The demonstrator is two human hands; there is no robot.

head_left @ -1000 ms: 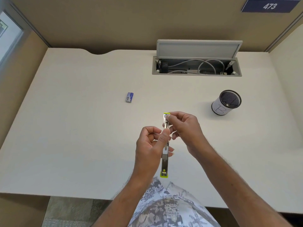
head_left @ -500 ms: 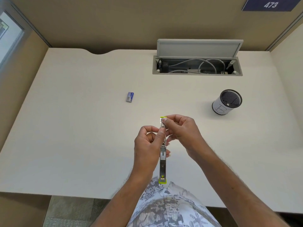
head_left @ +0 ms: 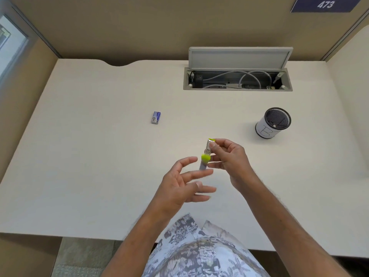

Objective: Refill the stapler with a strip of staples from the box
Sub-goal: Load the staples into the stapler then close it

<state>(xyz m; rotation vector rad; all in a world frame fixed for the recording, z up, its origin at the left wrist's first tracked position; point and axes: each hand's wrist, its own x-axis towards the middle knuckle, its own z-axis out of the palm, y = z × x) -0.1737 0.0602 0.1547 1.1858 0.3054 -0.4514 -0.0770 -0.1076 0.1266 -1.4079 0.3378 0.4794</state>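
Observation:
A small metal stapler [head_left: 206, 153] with lime-green ends is held above the desk, pinched near its far end by my right hand [head_left: 229, 158]. Its lower part is blurred and swung up toward the top part. My left hand [head_left: 183, 184] is just below and left of the stapler, fingers spread, holding nothing. The small blue staple box [head_left: 156, 117] lies on the desk [head_left: 89, 156] well to the far left of both hands. I cannot tell whether staples are inside the stapler.
A black mesh pen cup [head_left: 273, 122] with a white label stands to the right. At the back, an open cable hatch [head_left: 237, 79] shows wires, its lid raised. Partition walls enclose the desk on three sides.
My left hand has let go of the stapler and opened. The stapler's long lower arm, which hung toward me, has swung up and folded toward the top part.

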